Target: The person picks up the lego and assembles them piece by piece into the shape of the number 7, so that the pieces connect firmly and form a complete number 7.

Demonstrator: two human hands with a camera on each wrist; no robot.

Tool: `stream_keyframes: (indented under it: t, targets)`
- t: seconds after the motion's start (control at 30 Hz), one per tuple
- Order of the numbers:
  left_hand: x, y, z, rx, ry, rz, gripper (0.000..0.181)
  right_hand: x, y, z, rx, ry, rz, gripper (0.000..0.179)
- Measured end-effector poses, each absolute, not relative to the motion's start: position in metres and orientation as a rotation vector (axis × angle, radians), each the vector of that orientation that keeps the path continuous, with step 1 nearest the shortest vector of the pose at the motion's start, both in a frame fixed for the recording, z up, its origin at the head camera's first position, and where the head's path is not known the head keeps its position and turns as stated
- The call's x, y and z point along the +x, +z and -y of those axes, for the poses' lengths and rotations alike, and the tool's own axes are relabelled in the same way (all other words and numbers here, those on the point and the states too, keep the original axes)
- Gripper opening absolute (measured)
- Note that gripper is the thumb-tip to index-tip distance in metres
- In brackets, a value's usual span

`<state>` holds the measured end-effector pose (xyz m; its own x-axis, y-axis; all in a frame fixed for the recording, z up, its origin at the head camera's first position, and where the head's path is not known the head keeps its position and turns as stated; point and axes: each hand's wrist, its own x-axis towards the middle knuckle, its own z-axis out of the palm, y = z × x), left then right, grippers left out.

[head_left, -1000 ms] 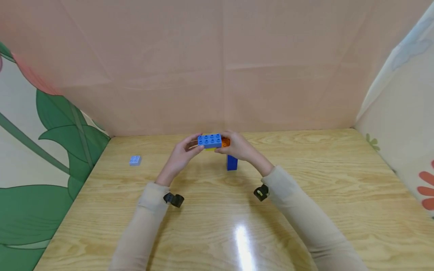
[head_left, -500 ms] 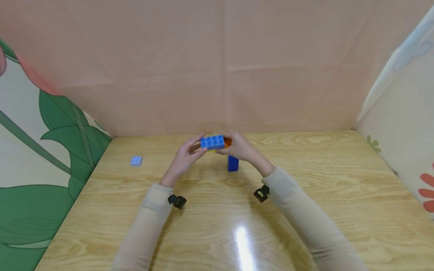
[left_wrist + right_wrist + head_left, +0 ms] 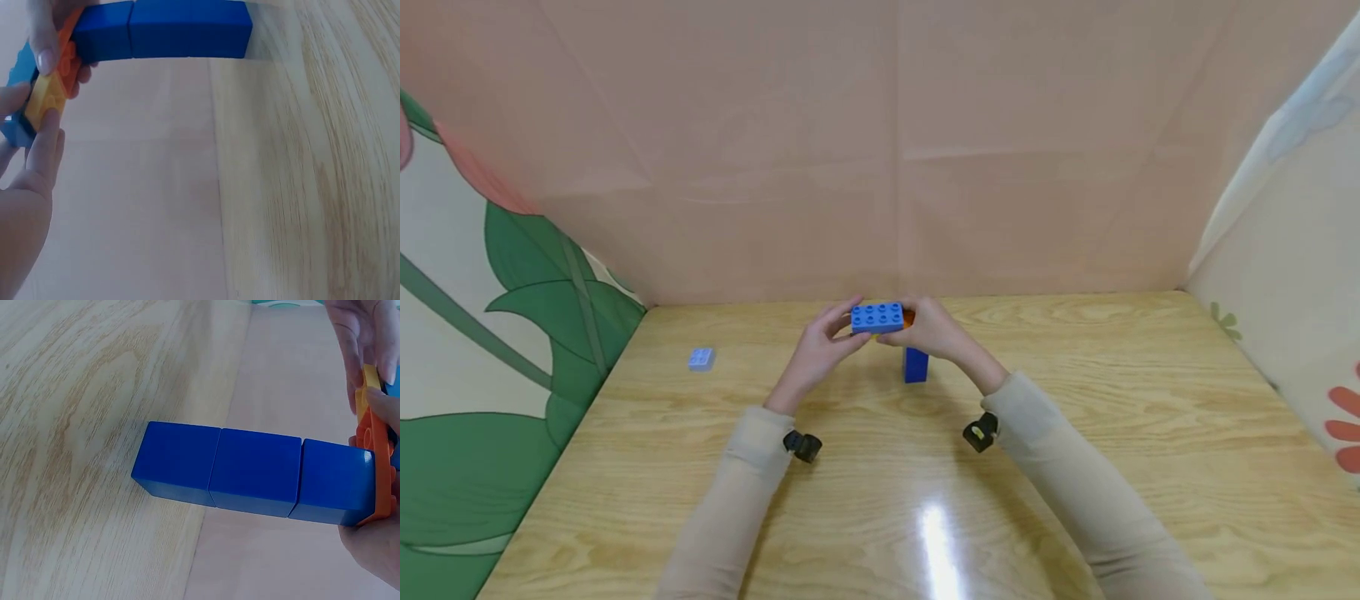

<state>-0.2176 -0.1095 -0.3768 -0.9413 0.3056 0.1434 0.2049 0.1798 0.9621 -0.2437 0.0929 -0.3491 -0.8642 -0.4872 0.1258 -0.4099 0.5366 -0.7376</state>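
Observation:
At the back of the table, my left hand point(image 3: 816, 354) pinches a medium-blue eight-stud building brick point(image 3: 877, 318) between thumb and fingers. Beneath that brick shows a yellow brick point(image 3: 47, 95), touched by a left fingertip. An orange plate-like piece point(image 3: 382, 469) caps an upright dark blue column point(image 3: 253, 472) of stacked bricks. My right hand point(image 3: 934, 331) grips the orange piece, its thumb close to the yellow brick. Blue brick overlaps the orange piece's left side in the head view, and hands hide part of the joint between them.
A small pale blue brick point(image 3: 702, 359) lies on the wooden table point(image 3: 880, 500), left of the hands. A pinkish cloth wall point(image 3: 895, 150) rises right behind the table's back edge, with printed side panels at left and right.
My left hand and the medium-blue brick have shifted rightward, and the brick covers more of the orange piece. My right hand and the dark blue column stay nearly in place.

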Motion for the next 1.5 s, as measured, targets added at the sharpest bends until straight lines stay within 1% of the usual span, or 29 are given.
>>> stream_keyframes:
  t: [0.13, 0.27, 0.33, 0.57, 0.8, 1.03, 1.17, 1.23, 1.3, 1.4, 1.5]
  targets:
    - [-0.217, -0.375, 0.107, 0.472, 1.898, -2.364, 0.059, -0.244, -0.349, -0.094, -0.783, -1.245, -2.664, 0.045]
    - [-0.218, -0.376, 0.106, 0.459, 1.887, -2.374, 0.059, -0.246, -0.352, -0.096, -0.784, -1.288, -2.622, 0.053]
    - [-0.219, -0.377, 0.107, 0.45, 1.88, -2.379, 0.059, -0.247, -0.355, -0.098, -0.793, -1.356, -2.566, 0.055]
    - [-0.22, -0.379, 0.107, 0.403, 1.893, -2.353, 0.059, -0.246, -0.358, -0.103, -0.762, -1.487, -2.463, 0.044]
    - [-0.22, -0.377, 0.105, 0.412, 1.971, -2.286, 0.062, -0.243, -0.356, -0.104, -0.734, -1.524, -2.452, 0.043]
    - [-0.221, -0.379, 0.105, 0.398, 1.999, -2.268, 0.055, -0.244, -0.357, -0.105, -0.728, -1.544, -2.468, 0.044]
    - [-0.222, -0.38, 0.105, 0.408, 2.007, -2.265, 0.055, -0.243, -0.358, -0.104, -0.751, -1.544, -2.483, 0.044]
    - [-0.222, -0.38, 0.105, 0.41, 2.017, -2.259, 0.054, -0.243, -0.361, -0.103, -0.84, -1.51, -2.556, 0.048]
    - [-0.222, -0.381, 0.105, 0.413, 2.027, -2.254, 0.054, -0.241, -0.365, -0.103, -1.022, -1.429, -2.696, 0.053]
    - [-0.222, -0.381, 0.105, 0.417, 2.035, -2.249, 0.052, -0.24, -0.372, -0.103, -1.457, -1.121, -3.021, 0.06]
    - [-0.222, -0.381, 0.106, 0.432, 2.04, -2.241, 0.051, -0.241, -0.378, -0.101, -1.839, -0.757, -3.267, 0.059]
